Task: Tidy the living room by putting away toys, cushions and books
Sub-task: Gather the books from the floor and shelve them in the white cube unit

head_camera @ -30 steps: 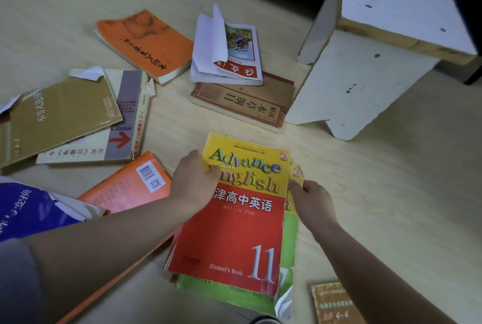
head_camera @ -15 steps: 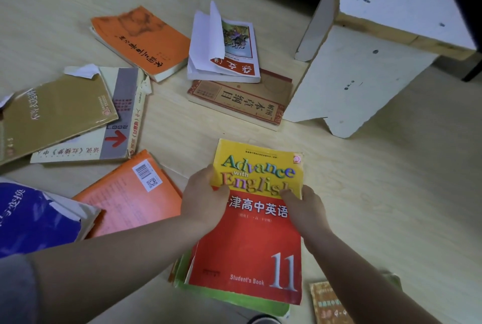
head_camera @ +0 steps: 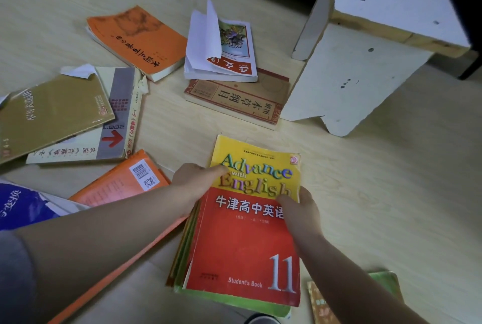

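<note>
A red and yellow "Advance with English" textbook (head_camera: pixel 247 240) lies on top of a small stack with green-edged books (head_camera: pixel 234 302) under it, on the wooden floor. My left hand (head_camera: pixel 195 182) grips the stack's left edge, thumb on the yellow cover. On the stack's right edge sits my right hand (head_camera: pixel 300 209), its thumb on the cover and its fingers curled round the side.
Loose books lie around: an orange book (head_camera: pixel 135 39), an open white book (head_camera: pixel 221 47) on a brown one (head_camera: pixel 240 102), an olive book (head_camera: pixel 52 112) over a cream one (head_camera: pixel 114 120), an orange book (head_camera: pixel 120 182), a blue one (head_camera: pixel 20 206). A white stool (head_camera: pixel 365 68) stands at the back right.
The textbook has slid right and squared up over the books below. My right hand moved from behind the book's edge onto the cover; my left hand stayed on the left edge.
</note>
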A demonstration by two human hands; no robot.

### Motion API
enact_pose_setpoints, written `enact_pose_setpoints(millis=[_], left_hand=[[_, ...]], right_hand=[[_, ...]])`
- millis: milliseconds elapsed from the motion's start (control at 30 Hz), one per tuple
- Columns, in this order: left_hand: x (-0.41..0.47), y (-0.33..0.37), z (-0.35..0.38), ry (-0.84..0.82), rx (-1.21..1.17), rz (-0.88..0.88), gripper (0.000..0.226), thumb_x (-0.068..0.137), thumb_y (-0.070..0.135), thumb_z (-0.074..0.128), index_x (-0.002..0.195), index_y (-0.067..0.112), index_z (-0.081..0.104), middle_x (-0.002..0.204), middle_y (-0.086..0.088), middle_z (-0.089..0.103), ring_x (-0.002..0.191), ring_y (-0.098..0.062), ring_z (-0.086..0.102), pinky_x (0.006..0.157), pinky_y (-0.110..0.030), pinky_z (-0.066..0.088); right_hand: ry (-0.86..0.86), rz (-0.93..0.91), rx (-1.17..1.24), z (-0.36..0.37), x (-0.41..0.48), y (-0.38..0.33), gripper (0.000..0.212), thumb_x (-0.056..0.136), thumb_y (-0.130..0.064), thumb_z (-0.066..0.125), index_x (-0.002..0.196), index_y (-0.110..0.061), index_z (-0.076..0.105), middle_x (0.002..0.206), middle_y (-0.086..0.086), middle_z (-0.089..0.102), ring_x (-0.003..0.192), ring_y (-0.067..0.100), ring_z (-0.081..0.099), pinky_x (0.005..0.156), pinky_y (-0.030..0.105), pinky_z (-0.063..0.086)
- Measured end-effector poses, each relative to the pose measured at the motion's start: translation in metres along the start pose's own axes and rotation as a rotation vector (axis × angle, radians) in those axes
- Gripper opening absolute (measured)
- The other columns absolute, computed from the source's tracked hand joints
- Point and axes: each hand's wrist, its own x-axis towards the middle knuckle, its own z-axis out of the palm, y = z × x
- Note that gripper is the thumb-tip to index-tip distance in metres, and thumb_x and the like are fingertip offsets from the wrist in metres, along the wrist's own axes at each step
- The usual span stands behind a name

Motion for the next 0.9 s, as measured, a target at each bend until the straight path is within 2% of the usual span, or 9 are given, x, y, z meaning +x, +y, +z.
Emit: enact_pose_setpoints(millis=[33, 100, 233, 333, 433, 500, 633, 800, 900], left_hand=[[-0.002, -0.001, 0.001, -0.053, 0.012, -0.003, 0.064, 0.054, 0.057, 0.074, 0.093, 0.008, 0.063, 0.093, -0.012, 0.069, 0.087, -0.030, 0.067, 0.081, -0.038, 0.055], [-0.003, -0.005, 0.003, -0.058, 0.051, 0.054, 0.057, 0.064, 0.048, 0.078, 0.104, 0.012, 0.060, 0.101, -0.007, 0.067, 0.091, -0.026, 0.066, 0.083, -0.041, 0.054], [-0.006, -0.009, 0.003, -0.026, -0.071, 0.109, 0.036, 0.073, 0.028, 0.079, 0.098, 0.011, 0.059, 0.097, -0.009, 0.070, 0.087, -0.027, 0.068, 0.086, -0.046, 0.054], [-0.009, -0.008, 0.002, -0.034, -0.152, 0.153, 0.037, 0.071, 0.027, 0.081, 0.095, 0.009, 0.059, 0.096, -0.010, 0.071, 0.088, -0.027, 0.069, 0.088, -0.049, 0.052], [-0.013, -0.002, -0.004, -0.050, -0.211, 0.212, 0.044, 0.065, 0.031, 0.083, 0.095, 0.009, 0.059, 0.092, -0.011, 0.072, 0.085, -0.029, 0.070, 0.085, -0.052, 0.054], [-0.015, 0.004, -0.008, -0.041, -0.226, 0.269, 0.038, 0.069, 0.027, 0.082, 0.094, 0.009, 0.059, 0.090, -0.010, 0.072, 0.082, -0.026, 0.071, 0.079, -0.045, 0.056], [-0.018, 0.019, -0.014, -0.030, -0.306, 0.396, 0.032, 0.072, 0.024, 0.080, 0.093, 0.013, 0.059, 0.088, -0.006, 0.073, 0.076, -0.020, 0.072, 0.067, -0.034, 0.053], [-0.020, 0.047, -0.023, -0.074, -0.341, 0.577, 0.042, 0.066, 0.036, 0.078, 0.099, 0.020, 0.060, 0.096, -0.002, 0.073, 0.088, -0.020, 0.071, 0.077, -0.039, 0.055], [-0.026, 0.061, -0.024, -0.110, -0.365, 0.703, 0.038, 0.076, 0.022, 0.076, 0.109, 0.019, 0.057, 0.102, 0.002, 0.072, 0.095, -0.012, 0.069, 0.075, -0.024, 0.054]], right_hand=[[0.004, 0.002, 0.010, -0.002, 0.001, 0.000, 0.024, 0.083, -0.021, 0.054, 0.105, -0.028, 0.058, 0.108, 0.010, 0.062, 0.086, 0.026, 0.066, 0.063, 0.034, 0.056], [0.002, 0.001, 0.044, -0.005, 0.002, 0.001, 0.023, 0.084, -0.018, 0.055, 0.105, -0.025, 0.061, 0.104, 0.010, 0.065, 0.081, 0.026, 0.068, 0.060, 0.036, 0.057], [-0.021, -0.001, 0.159, -0.008, 0.001, -0.002, 0.018, 0.087, -0.014, 0.056, 0.097, -0.025, 0.064, 0.087, 0.007, 0.072, 0.075, 0.028, 0.071, 0.069, 0.049, 0.060], [-0.024, -0.053, 0.147, -0.010, 0.006, -0.005, 0.007, 0.086, -0.027, 0.063, 0.092, -0.028, 0.060, 0.089, 0.004, 0.072, 0.077, 0.027, 0.071, 0.072, 0.053, 0.058], [-0.126, -0.026, 0.198, -0.019, 0.010, -0.013, 0.026, 0.083, -0.039, 0.070, 0.102, -0.021, 0.064, 0.092, 0.005, 0.074, 0.080, 0.027, 0.073, 0.077, 0.050, 0.059], [-0.269, -0.010, 0.279, -0.026, 0.008, -0.020, 0.035, 0.084, -0.040, 0.069, 0.109, -0.015, 0.067, 0.095, 0.008, 0.075, 0.087, 0.027, 0.073, 0.084, 0.048, 0.057], [-0.225, -0.231, 0.304, -0.031, 0.003, -0.039, 0.028, 0.087, -0.040, 0.064, 0.105, -0.020, 0.069, 0.095, 0.003, 0.076, 0.088, 0.022, 0.073, 0.085, 0.048, 0.057], [-0.083, -0.477, 0.305, -0.042, -0.001, -0.072, 0.040, 0.082, -0.049, 0.065, 0.112, -0.023, 0.065, 0.099, -0.004, 0.075, 0.091, 0.016, 0.072, 0.082, 0.045, 0.057], [-0.024, -0.598, 0.346, -0.045, -0.006, -0.081, 0.039, 0.086, -0.042, 0.064, 0.117, -0.020, 0.062, 0.105, -0.001, 0.073, 0.096, 0.017, 0.071, 0.079, 0.038, 0.058]])
